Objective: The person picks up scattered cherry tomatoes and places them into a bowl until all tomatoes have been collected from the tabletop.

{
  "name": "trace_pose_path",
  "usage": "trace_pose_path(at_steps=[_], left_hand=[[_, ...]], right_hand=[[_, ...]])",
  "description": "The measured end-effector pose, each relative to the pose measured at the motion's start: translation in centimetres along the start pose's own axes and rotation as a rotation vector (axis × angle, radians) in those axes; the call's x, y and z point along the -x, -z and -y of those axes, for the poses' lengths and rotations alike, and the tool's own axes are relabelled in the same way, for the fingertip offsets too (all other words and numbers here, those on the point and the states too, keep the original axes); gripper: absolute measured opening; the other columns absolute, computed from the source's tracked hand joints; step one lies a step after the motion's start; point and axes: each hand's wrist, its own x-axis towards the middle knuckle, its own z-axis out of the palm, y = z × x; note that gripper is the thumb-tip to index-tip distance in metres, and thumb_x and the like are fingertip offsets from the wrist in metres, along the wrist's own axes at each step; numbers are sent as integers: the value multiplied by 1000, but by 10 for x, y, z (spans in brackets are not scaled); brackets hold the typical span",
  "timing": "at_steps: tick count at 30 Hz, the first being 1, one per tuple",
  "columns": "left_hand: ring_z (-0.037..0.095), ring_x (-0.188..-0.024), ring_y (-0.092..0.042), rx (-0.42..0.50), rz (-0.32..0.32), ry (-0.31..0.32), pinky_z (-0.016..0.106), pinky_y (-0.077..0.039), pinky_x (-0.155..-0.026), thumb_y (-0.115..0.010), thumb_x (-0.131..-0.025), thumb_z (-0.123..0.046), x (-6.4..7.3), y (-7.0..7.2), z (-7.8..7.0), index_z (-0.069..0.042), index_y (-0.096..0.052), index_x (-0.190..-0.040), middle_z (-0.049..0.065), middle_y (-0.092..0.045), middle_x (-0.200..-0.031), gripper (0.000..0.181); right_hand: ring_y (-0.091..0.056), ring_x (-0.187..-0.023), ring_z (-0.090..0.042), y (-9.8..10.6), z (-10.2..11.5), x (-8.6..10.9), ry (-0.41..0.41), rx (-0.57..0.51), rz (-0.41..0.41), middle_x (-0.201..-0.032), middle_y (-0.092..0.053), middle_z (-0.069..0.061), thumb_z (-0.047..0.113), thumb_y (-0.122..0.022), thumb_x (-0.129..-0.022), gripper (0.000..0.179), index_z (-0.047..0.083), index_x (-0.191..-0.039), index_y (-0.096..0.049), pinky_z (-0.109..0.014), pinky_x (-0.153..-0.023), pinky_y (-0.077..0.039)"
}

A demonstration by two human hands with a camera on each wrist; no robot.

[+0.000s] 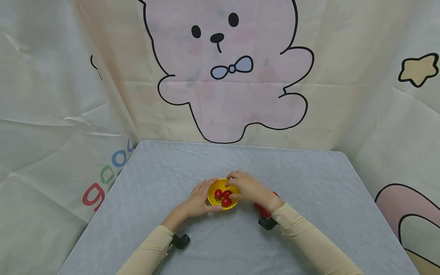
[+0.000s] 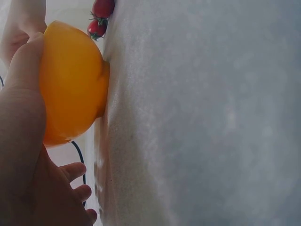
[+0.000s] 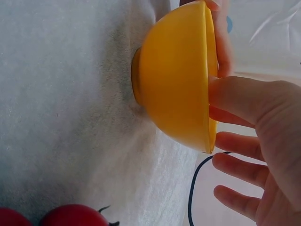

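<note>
A yellow bowl (image 1: 210, 196) stands upright on the table, with three small red tomatoes (image 1: 225, 202) visible inside it. My left hand (image 1: 198, 200) holds the bowl from its left side, the thumb along the near rim and the fingers spread at the far side. Over the bowl's right rim reaches my right hand (image 1: 249, 188). In the right wrist view its thumb (image 3: 235, 96) dips inside the bowl (image 3: 174, 75), while the other fingers are loosely extended beyond the rim. A gap shows between thumb and fingers in the head view, and nothing is visibly gripped there.
More red tomatoes (image 1: 265, 213) lie on the table right of the bowl, partly hidden by the right wrist. A grey cloth covers the table (image 1: 172, 160). Printed curtains (image 1: 330, 95) hang behind and at both sides. Black wrist cameras (image 1: 181, 241) sit under both sleeves.
</note>
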Motion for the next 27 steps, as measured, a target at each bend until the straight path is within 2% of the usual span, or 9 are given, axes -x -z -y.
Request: trace_pose_path(at_steps=[9, 13, 27], left_hand=[[43, -151, -19, 3, -15, -19, 64, -13, -122, -72, -81, -59, 1, 1, -1, -21, -18, -158, 7, -26, -164, 101], [43, -151, -19, -2, -9, -14, 64, -13, -122, -71, -81, -62, 0, 1, -1, -21, -16, -158, 7, -25, -164, 103], [41, -152, -18, -10, -9, 10, 60, -12, -124, -72, -79, -62, 0, -1, 1, -23, -16, -158, 5, -24, -165, 104]], right_hand=[[-58, -116, -27, 11, -10, -1, 7, 18, -66, -126, -65, -8, 33, -81, -82, 37, 16, -113, -73, -48, -101, -52], [-58, -117, -28, 18, -11, 1, -7, 10, -64, -127, -65, -9, 34, -80, -83, 36, 16, -113, -73, -49, -102, -51], [-58, -114, -27, 23, -25, 26, -70, -16, -96, -126, -64, -9, 32, -80, -83, 36, 15, -114, -72, -47, -99, -51]])
